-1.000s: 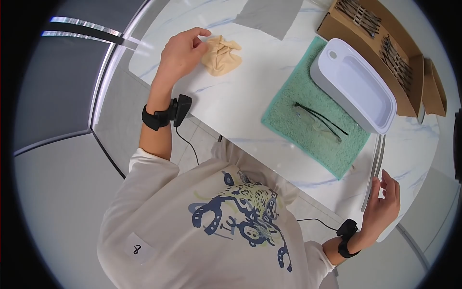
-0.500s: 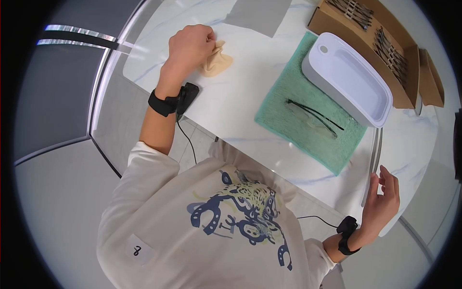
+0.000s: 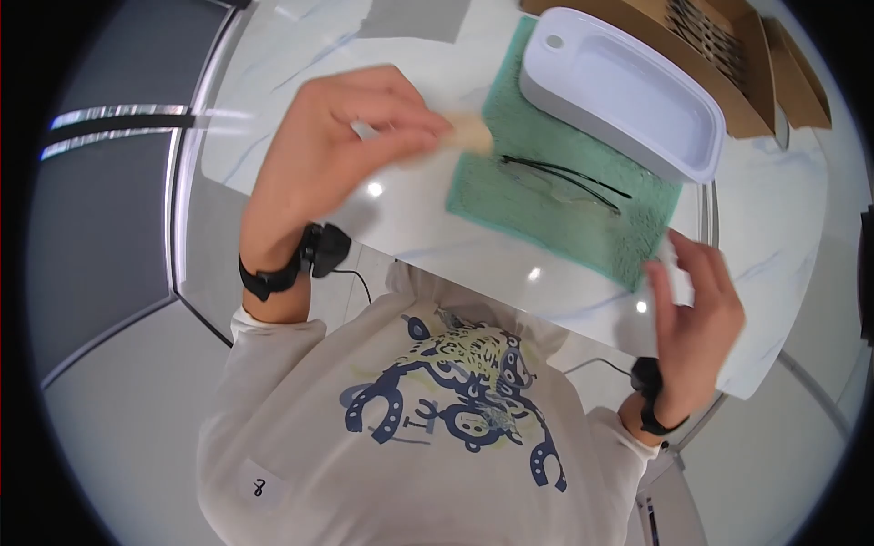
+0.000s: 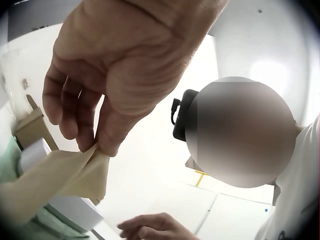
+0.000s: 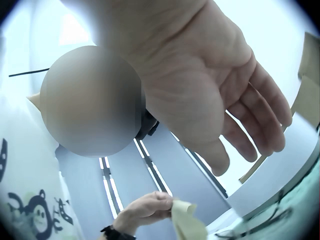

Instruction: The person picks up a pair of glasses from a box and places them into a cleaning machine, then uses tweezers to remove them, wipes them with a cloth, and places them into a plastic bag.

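Observation:
My left hand (image 3: 341, 136) is raised over the left part of the table and pinches a beige cloth (image 3: 472, 135) between thumb and fingertips. In the left wrist view the cloth (image 4: 75, 175) hangs down from the pinch. A pair of glasses (image 3: 583, 176) with thin dark temples lies folded on a green towel (image 3: 473, 196), to the right of the cloth. Beside the towel's near right corner hovers my right hand (image 3: 706, 309), fingers loosely bent and thumb apart, holding nothing. Its empty palm (image 5: 200, 90) shows in the right wrist view.
A pale plastic basin (image 3: 628, 91) stands on the far part of the towel. Behind it, an open cardboard box (image 3: 746, 100) holds rows of more glasses. Long metal tweezers (image 3: 709, 218) lie right of the towel, partly hidden. A grey cloth (image 3: 414, 20) lies at the far edge.
My left hand has picked the beige cloth up off the table and brought it right, toward the towel. My right hand has moved up toward the towel's corner. The head view has shifted.

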`<action>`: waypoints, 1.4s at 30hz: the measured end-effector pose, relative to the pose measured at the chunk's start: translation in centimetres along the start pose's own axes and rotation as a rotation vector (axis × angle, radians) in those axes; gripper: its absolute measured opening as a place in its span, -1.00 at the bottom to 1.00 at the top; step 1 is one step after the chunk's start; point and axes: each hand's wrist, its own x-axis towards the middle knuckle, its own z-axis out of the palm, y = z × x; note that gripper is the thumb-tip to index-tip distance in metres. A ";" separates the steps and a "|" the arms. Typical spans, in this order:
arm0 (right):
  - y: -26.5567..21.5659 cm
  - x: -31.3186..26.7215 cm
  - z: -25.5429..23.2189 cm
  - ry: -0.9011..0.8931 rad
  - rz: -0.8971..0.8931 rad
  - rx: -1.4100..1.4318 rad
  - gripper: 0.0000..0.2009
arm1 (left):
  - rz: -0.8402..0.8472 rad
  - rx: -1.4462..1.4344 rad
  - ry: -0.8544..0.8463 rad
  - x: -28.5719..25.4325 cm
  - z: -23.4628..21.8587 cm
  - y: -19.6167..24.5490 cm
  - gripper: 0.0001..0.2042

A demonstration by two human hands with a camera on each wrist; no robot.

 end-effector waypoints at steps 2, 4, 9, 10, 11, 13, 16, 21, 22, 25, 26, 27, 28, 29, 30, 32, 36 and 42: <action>-1.8 0.4 0.7 -0.071 -0.072 0.150 -0.58 | 0.112 -0.065 -0.078 -0.1 1.7 2.4 -0.80; -3.2 0.3 1.1 -0.083 -0.115 0.207 -0.56 | 0.211 -0.107 -0.113 -0.5 3.5 3.5 -0.75; -4.2 -0.7 1.9 -0.124 -0.178 0.384 -0.66 | 0.337 -0.062 -0.103 -0.4 6.7 5.2 -0.75; -4.2 -1.0 1.8 -0.109 -0.146 0.382 -0.70 | 0.341 -0.065 -0.110 -0.4 7.0 5.3 -0.75; -4.0 -1.2 1.9 -0.110 -0.136 0.380 -0.70 | 0.341 -0.079 -0.096 -0.2 7.3 5.2 -0.76; -3.5 -1.4 2.0 -0.097 -0.049 0.423 -0.79 | 0.342 -0.096 -0.086 -0.2 7.7 5.0 -0.76; -3.1 -1.5 1.7 -0.087 0.020 0.485 -0.84 | 0.308 -0.144 -0.109 -0.2 7.6 4.7 -0.76; -2.2 -2.4 1.0 -0.057 0.023 0.565 -0.84 | 0.207 -0.212 -0.055 -0.7 6.2 4.7 -0.78; -1.9 -2.6 1.0 -0.049 0.016 0.602 -0.85 | 0.209 -0.217 -0.061 -0.8 6.1 4.5 -0.78; -1.8 -2.6 0.3 -0.055 0.091 0.613 -0.89 | 0.129 -0.241 -0.008 -1.0 5.4 4.3 -0.82; -1.7 -2.6 0.3 -0.052 0.093 0.611 -0.89 | 0.090 -0.195 -0.012 -1.0 5.1 4.4 -0.85; -2.0 -2.6 -0.2 -0.033 0.106 0.610 -0.89 | 0.054 -0.146 -0.012 -1.3 4.4 4.9 -0.87; -2.0 -2.7 -0.2 -0.016 0.119 0.610 -0.88 | 0.056 -0.146 -0.011 -1.3 4.2 5.0 -0.87; -2.1 -2.6 -0.1 -0.015 0.118 0.609 -0.88 | 0.041 -0.135 -0.025 -1.4 4.1 4.9 -0.89; -2.1 -2.6 -0.1 0.005 0.112 0.615 -0.87 | 0.026 -0.124 -0.039 -1.4 3.9 4.9 -0.90; -1.5 -2.6 0.8 0.021 0.112 0.617 -0.85 | 0.042 -0.210 -0.030 -1.0 4.9 3.2 -0.93; -1.5 -2.4 1.1 0.020 0.190 0.674 -0.80 | 0.038 -0.530 -0.062 -0.6 5.7 2.6 -0.94; -1.9 -2.6 0.8 0.044 0.210 0.687 -0.77 | 0.234 -0.474 -0.032 -0.3 5.7 2.9 -0.92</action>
